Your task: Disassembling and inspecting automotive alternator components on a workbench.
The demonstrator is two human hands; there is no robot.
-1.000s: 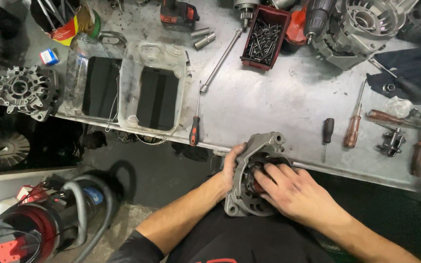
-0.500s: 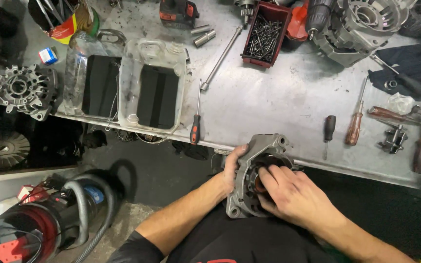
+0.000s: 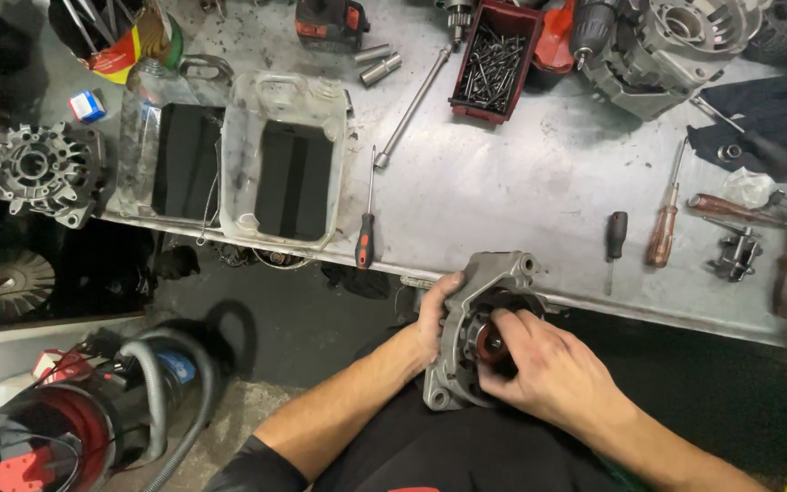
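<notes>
Your left hand (image 3: 434,314) is clamped around the left edge of the grey metal housing (image 3: 475,319), which sits tilted in your lap just below the near edge of the surface (image 3: 503,182). Your right hand (image 3: 553,374) lies over the housing's open face, its fingers (image 3: 503,330) curled onto the dark red round part (image 3: 485,344) in the middle; it looks like a pinching grip, though the palm hides most of the contact.

To work this well, keep your left thumb braced on the rim so the housing cannot rock, and hold it square to you rather than leaning off your leg. Press or turn the red part evenly around its edge, so it does not cock in its seat.

An orange-handled screwdriver (image 3: 365,239) lies at the surface's edge just to the left, a black-handled one (image 3: 615,235) and a brown-handled one (image 3: 659,239) to the right. A red bin of screws (image 3: 494,64) stands further back.
</notes>
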